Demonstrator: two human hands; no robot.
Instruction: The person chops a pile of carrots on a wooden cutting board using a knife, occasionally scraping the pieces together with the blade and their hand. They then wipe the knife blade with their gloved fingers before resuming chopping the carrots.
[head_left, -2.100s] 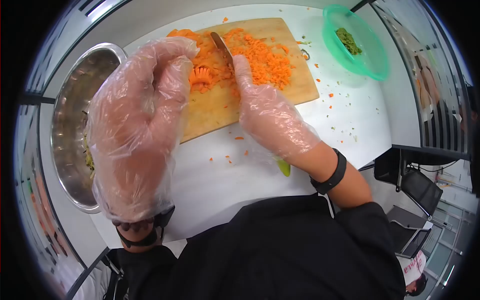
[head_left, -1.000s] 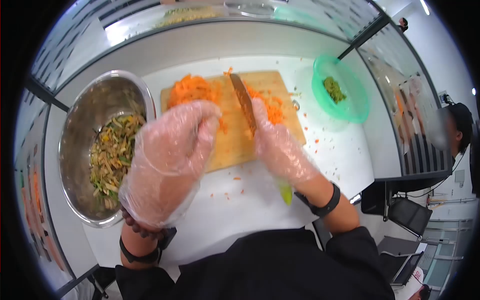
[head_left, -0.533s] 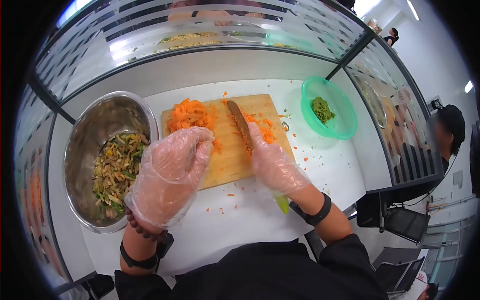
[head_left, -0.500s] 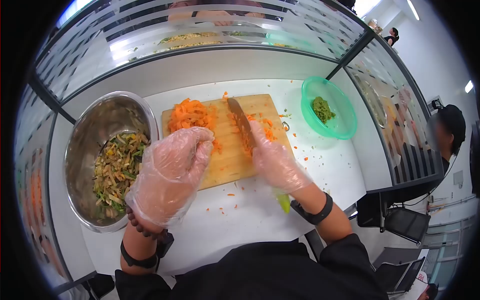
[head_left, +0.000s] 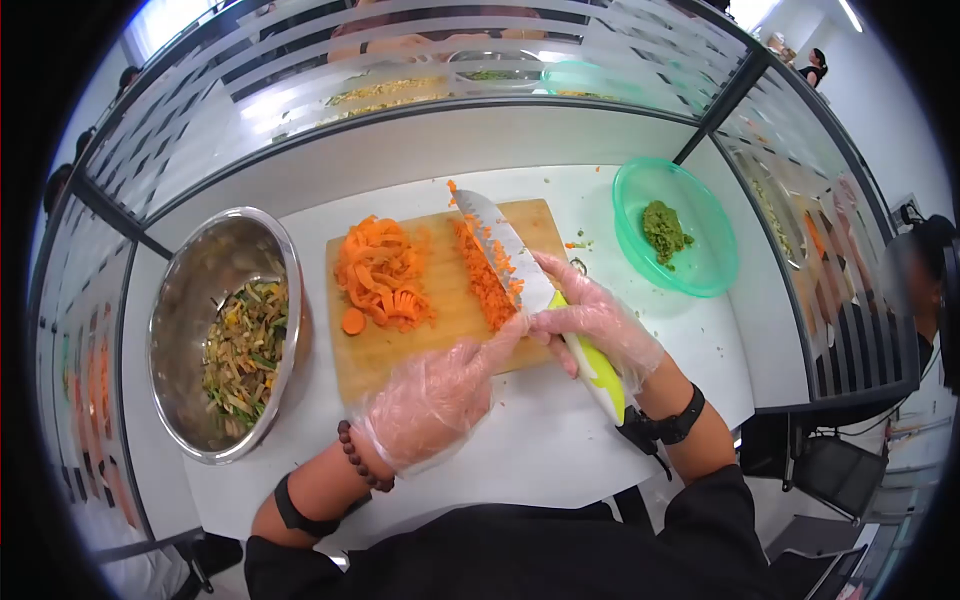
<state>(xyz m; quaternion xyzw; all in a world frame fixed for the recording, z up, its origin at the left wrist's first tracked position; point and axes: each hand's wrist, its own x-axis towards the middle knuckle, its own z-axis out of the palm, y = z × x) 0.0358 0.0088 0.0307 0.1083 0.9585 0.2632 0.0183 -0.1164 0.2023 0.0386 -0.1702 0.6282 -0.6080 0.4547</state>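
My right hand (head_left: 605, 325), in a clear plastic glove, is closed on a kitchen knife (head_left: 515, 250) where its green-and-white handle meets the blade. The broad blade is turned with one face up, and orange bits cling to it. My left hand (head_left: 435, 395), gloved too, reaches its index finger to the heel of the blade; its other fingers are partly hidden. Finely chopped carrot (head_left: 482, 280) lies along the blade on the wooden cutting board (head_left: 385, 365). Carrot slices (head_left: 375, 265) are heaped on the board's left side, with a round carrot piece (head_left: 353, 321) beside them.
A steel bowl (head_left: 172, 330) of mixed chopped vegetables stands left of the board. At the back right is a green plastic bowl (head_left: 715, 255) holding a green chopped mass (head_left: 663, 230). Striped glass partitions (head_left: 400, 85) enclose the white table (head_left: 500, 450). Another person sits beyond the right partition.
My left hand has moved down and right from the carrot slices to the knife. The knife has turned from edge-down to face-up, and my right hand has shifted right and its grip shows more handle.
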